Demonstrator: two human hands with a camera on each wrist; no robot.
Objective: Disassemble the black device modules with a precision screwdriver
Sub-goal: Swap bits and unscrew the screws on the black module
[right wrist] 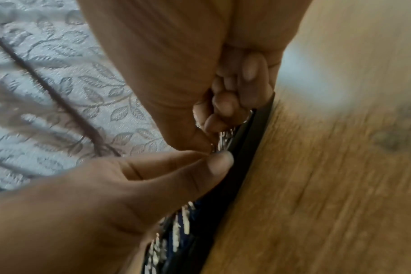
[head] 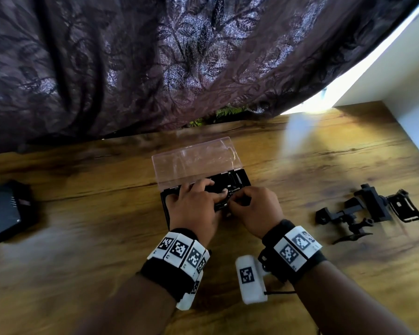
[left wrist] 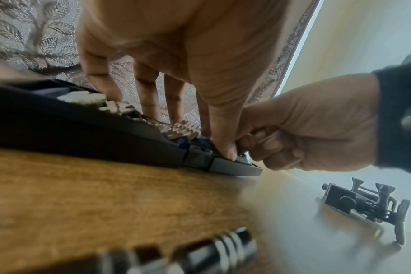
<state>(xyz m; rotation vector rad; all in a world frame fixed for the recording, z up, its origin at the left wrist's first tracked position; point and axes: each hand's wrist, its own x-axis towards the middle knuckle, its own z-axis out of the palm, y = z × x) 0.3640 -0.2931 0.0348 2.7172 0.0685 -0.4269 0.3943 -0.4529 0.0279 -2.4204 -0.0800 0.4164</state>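
A black screwdriver kit case (head: 240, 180) lies open at the table's middle, its clear lid (head: 194, 160) tilted back. My left hand (head: 198, 197) lies over it. Its fingers (left wrist: 150, 100) reach straight down onto the rows of metal bits (left wrist: 178, 128), and the thumb (left wrist: 225, 150) presses the case's front edge. My right hand (head: 249, 201) is curled beside that thumb and pinches a small shiny metal part (right wrist: 212, 148) in the case; what the part is stays hidden. The black device modules (head: 370, 211) lie untouched on the table to the right, also showing as the modules (left wrist: 368, 202) in the left wrist view.
A flat black device (head: 3, 211) sits at the table's left edge. A dark patterned curtain (head: 155, 68) hangs over the far edge. A white wall (head: 411, 112) bounds the right side. Bare wooden table (head: 82, 238) lies between the case and me.
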